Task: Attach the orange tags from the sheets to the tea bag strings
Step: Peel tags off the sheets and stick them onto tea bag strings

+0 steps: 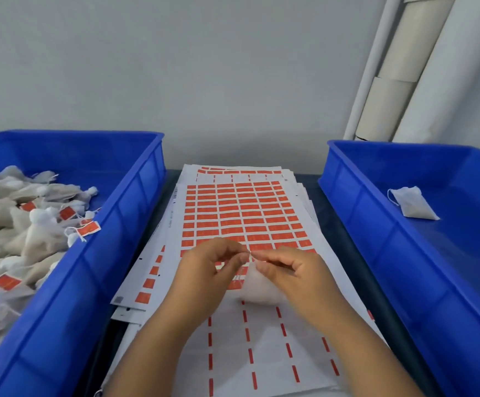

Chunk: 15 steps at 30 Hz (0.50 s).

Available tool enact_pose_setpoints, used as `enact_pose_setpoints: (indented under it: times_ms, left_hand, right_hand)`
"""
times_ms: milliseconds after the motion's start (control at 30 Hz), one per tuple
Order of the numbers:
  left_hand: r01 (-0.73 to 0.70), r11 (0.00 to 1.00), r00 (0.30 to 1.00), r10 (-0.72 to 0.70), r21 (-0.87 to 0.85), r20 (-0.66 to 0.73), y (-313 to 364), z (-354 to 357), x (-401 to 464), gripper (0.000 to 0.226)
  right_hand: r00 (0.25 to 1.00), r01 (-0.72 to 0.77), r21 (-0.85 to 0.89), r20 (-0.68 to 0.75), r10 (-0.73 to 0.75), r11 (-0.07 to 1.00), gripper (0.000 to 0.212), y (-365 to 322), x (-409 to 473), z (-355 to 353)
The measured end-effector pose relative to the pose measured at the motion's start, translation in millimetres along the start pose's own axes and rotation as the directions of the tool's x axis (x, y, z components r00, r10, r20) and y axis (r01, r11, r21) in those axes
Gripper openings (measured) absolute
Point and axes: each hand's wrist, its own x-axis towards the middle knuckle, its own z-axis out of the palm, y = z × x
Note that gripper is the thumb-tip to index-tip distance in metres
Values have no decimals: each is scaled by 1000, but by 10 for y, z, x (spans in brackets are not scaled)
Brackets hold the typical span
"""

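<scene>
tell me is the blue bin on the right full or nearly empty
Nearly empty. The right blue bin holds one untagged tea bag on its bare floor; the left blue bin is heaped with tagged bags.

Your lane is the sheets (pixel 233 213) between the left bin (pixel 124 224) and right bin (pixel 356 222). Bin walls block sideways reach (go over the rims). Right bin floor mostly open, one bag (pixel 413 204).

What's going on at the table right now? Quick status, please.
Both hands, left hand and right hand, pinching a string above the tag sheet. Tea bag hanging under the fingers. Nothing blocking.
</scene>
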Motion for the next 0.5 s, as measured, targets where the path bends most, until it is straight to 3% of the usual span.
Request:
enact_pose_setpoints:
  times_ms: [100,200,367,500]
  left_hand:
    - [-88,985,996,90,151,-9,-8,74,-27,22]
    - [-129,965,987,148,228,-69,-15,145,-56,17]
    - [-13,977,958,74,215,-276,-17,135,-9,19]
    - [62,976,933,19,211,-360,-50,130,-9,18]
  right_hand:
    - [999,-16,-10,36,17,1000,9,59,-16,22]
    - [998,-61,102,35,58,993,16,114,-19,10]
    - [997,-79,226,39,72,971,32,147,-22,-6]
    - [986,-116,182,137,92,976,22,138,-42,10]
